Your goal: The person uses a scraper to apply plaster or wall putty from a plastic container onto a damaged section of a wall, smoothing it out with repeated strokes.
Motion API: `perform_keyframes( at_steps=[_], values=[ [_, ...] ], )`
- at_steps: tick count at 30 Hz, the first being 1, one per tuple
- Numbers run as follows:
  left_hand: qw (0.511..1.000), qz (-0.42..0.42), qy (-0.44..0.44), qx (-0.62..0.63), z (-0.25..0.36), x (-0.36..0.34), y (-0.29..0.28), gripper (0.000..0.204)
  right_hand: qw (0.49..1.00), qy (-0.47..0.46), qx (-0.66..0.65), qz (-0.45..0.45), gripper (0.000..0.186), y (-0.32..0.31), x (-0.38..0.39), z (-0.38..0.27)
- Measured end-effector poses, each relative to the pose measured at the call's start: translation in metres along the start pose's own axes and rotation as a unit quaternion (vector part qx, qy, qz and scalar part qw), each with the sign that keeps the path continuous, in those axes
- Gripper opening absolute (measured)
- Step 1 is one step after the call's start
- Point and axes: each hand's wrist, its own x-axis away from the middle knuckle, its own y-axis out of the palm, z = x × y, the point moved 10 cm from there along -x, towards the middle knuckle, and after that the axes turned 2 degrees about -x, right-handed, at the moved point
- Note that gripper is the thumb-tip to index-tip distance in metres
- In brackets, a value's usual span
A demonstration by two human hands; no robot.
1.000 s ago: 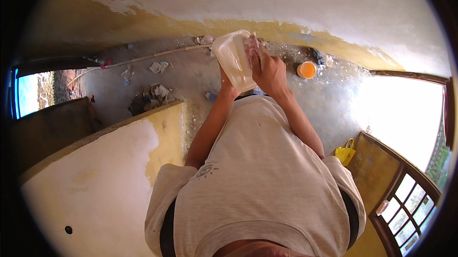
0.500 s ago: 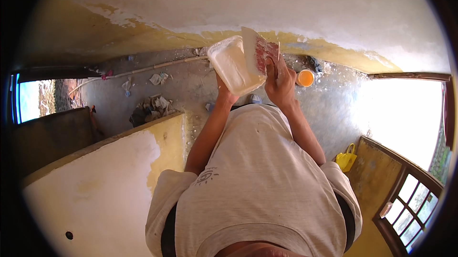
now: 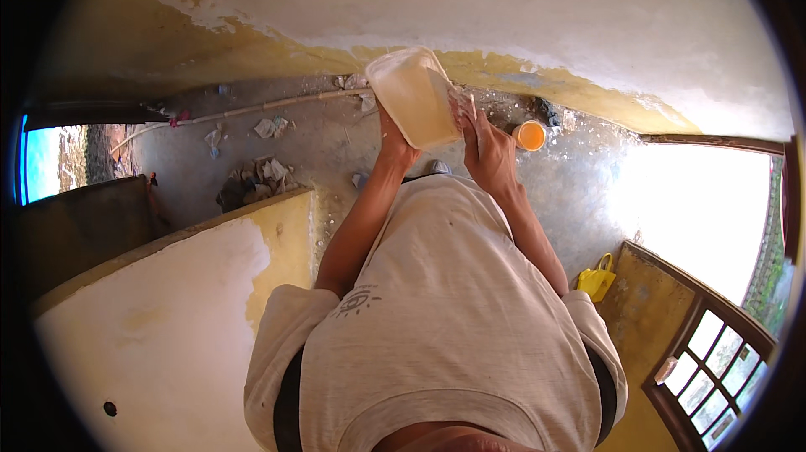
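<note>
My left hand (image 3: pixel 397 143) is wrapped round the underside and near end of a cream plastic tray (image 3: pixel 386 87), which is tilted and holds pale paste. In my right hand (image 3: pixel 491 151) is a wide putty knife (image 3: pixel 461 105) with a worn red handle. Its blade dips inside the tray near the right side, and its edge is hard to make out there. Both hands are in front of my shirt, close to a half-coated wall (image 3: pixel 504 20).
An orange bucket (image 3: pixel 530 136) stands on the floor beyond my right hand. Along the wall base lies a bamboo pole (image 3: pixel 277 103). A rubble heap (image 3: pixel 256 185) sits behind a low wall (image 3: pixel 193 280) on the left. Right: a yellow bag (image 3: pixel 596 281) and a paned window (image 3: pixel 714 372).
The putty knife has gone from upright above the tray's right side to lower, its blade now inside the tray. The tray has shifted slightly up, and my right hand slightly down.
</note>
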Motion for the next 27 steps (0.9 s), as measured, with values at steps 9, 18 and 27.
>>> perform_keyframes(
  at_steps=[9, 18, 27],
  values=[
    [0.999, 0.022, -0.035, -0.031, -0.002, 0.01, 0.026, 0.053, 0.998, 0.051, 0.008, 0.029, 0.011, -0.022, -0.033, -0.016],
    [0.987, 0.087, -0.065, -0.116, -0.02, 0.016, 0.003, 0.079, 0.987, 0.049, 0.054, -0.14, 0.016, 0.037, -0.043, 0.0],
    [0.996, 0.081, -0.041, 0.012, -0.017, 0.023, -0.015, 0.054, 0.978, -0.016, 0.065, -0.195, 0.025, 0.069, -0.017, -0.033]
  ],
)
